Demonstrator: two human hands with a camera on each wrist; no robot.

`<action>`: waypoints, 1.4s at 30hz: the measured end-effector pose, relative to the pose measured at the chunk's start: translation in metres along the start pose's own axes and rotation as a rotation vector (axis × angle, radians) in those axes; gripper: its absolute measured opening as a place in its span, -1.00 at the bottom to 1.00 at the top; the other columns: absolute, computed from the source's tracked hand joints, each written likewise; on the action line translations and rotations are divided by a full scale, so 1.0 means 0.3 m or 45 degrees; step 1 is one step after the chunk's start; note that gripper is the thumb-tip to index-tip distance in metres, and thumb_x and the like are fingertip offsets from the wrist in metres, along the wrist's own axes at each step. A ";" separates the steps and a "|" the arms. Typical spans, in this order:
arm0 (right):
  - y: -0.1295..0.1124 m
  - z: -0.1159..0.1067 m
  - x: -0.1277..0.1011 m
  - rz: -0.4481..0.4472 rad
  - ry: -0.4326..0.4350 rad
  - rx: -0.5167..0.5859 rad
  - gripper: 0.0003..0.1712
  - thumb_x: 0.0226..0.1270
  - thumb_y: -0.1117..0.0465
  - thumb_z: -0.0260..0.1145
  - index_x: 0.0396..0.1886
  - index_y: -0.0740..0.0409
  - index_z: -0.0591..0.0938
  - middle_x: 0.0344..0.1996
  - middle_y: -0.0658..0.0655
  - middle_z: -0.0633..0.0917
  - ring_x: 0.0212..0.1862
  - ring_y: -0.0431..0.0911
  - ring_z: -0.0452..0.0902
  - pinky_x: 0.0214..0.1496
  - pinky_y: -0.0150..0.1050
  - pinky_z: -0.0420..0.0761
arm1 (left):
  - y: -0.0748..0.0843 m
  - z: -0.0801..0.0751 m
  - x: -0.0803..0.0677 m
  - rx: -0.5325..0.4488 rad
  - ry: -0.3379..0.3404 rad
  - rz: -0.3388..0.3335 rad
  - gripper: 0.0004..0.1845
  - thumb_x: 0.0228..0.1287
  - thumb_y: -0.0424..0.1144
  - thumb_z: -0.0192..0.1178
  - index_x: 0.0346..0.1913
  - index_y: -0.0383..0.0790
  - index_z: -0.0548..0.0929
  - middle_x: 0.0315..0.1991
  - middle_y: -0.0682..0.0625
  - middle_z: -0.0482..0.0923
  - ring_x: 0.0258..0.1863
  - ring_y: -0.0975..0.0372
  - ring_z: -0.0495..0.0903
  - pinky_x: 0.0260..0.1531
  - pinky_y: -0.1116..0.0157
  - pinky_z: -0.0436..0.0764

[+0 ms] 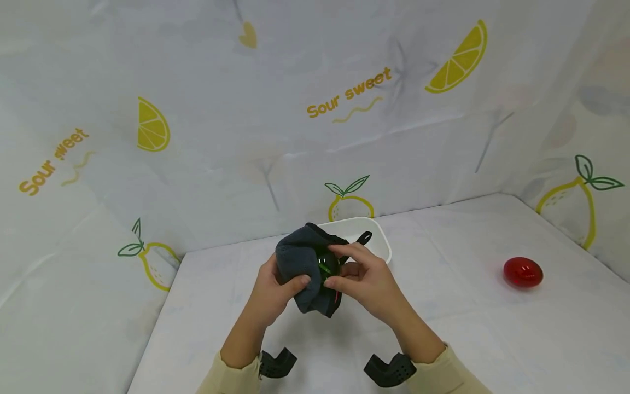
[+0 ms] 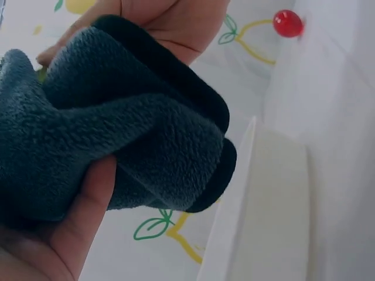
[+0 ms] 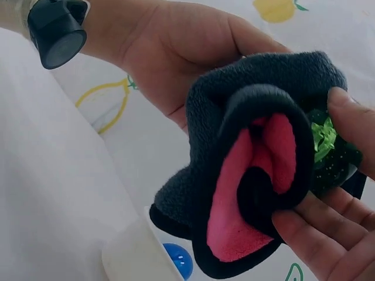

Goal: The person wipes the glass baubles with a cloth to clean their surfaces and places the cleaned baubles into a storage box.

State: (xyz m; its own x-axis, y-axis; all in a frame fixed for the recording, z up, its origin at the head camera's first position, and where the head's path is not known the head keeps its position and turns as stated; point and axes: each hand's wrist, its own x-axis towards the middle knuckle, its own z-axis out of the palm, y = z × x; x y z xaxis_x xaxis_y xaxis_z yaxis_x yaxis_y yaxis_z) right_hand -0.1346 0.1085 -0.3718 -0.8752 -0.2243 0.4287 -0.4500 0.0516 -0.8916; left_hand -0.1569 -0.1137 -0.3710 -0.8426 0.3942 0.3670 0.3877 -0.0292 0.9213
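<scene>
Dark cloth (image 1: 307, 262) bunched between left hand (image 1: 273, 289), right hand (image 1: 366, 279) grips.

Cloth (image 1: 307, 262) held between left hand (image 1: 269, 293) and right hand (image 1: 366, 279), above table (image 1: 492, 339). Tub (image 1: 379, 235) just behind the hands. Egg (image 1: 523, 272) well right, on table. Ball (image 3: 179, 260) in tub.

A white cloth (image 1: 275, 82) printed with lemons, lemon slices and "Sour sweet" lettering hangs as walls at the far side, left and right. The same cloth covers the desk (image 1: 492, 339). Light is soft and even.
</scene>
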 end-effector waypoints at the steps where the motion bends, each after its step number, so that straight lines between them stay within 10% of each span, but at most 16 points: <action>1: 0.000 0.003 -0.001 0.002 0.015 -0.030 -0.33 0.11 0.29 0.52 0.27 0.09 0.56 0.07 0.17 0.59 -0.20 -0.09 0.69 -0.15 -0.30 0.71 | 0.001 0.004 0.000 0.021 0.005 0.014 -0.38 0.26 -0.14 0.35 0.29 -0.31 0.39 0.09 -0.20 0.53 -0.01 0.14 0.61 -0.02 0.26 0.65; 14: 0.007 0.044 -0.008 -0.440 0.201 -0.747 -0.37 -0.02 0.33 0.58 0.15 0.19 0.65 0.14 0.25 0.65 0.17 0.05 0.60 0.02 -0.19 0.66 | -0.001 0.030 0.003 0.196 0.130 0.049 -0.45 0.17 -0.41 0.38 0.24 -0.21 0.49 0.09 -0.16 0.60 0.03 0.13 0.65 -0.04 0.22 0.67; 28: 0.001 0.019 -0.005 -0.057 0.037 -0.071 -0.41 0.13 0.37 0.48 0.22 0.20 0.60 0.26 0.27 0.54 0.02 0.07 0.68 -0.09 -0.28 0.69 | 0.025 0.021 0.012 0.076 0.345 -0.035 -0.48 0.11 -0.48 0.38 0.17 -0.29 0.56 0.07 -0.15 0.61 0.04 0.16 0.63 -0.02 0.23 0.66; 36: 0.003 0.009 0.008 0.353 0.057 0.165 -0.23 0.04 0.28 0.56 0.31 0.14 0.51 0.23 0.24 0.56 0.02 0.02 0.69 -0.05 -0.21 0.70 | 0.019 0.018 0.005 0.100 0.258 0.035 -0.52 0.11 -0.47 0.38 0.13 -0.31 0.56 -0.01 -0.11 0.63 -0.06 0.18 0.66 -0.08 0.24 0.67; 42: 0.003 0.010 0.005 0.307 0.045 0.005 -0.23 0.08 0.16 0.55 0.31 0.23 0.50 0.11 0.25 0.65 0.00 -0.03 0.70 -0.04 -0.26 0.68 | 0.012 0.020 0.001 0.096 0.130 0.037 -0.51 0.16 -0.43 0.34 0.18 -0.29 0.52 0.02 -0.20 0.60 -0.05 0.16 0.65 -0.07 0.21 0.67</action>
State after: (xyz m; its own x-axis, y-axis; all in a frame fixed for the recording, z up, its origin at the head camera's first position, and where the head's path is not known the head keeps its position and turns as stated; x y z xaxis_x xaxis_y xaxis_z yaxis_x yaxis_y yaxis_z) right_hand -0.1356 0.1053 -0.3724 -0.9630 -0.1715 0.2081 -0.2265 0.0961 -0.9693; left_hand -0.1535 -0.1082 -0.3682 -0.8629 0.2983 0.4080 0.4361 0.0317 0.8993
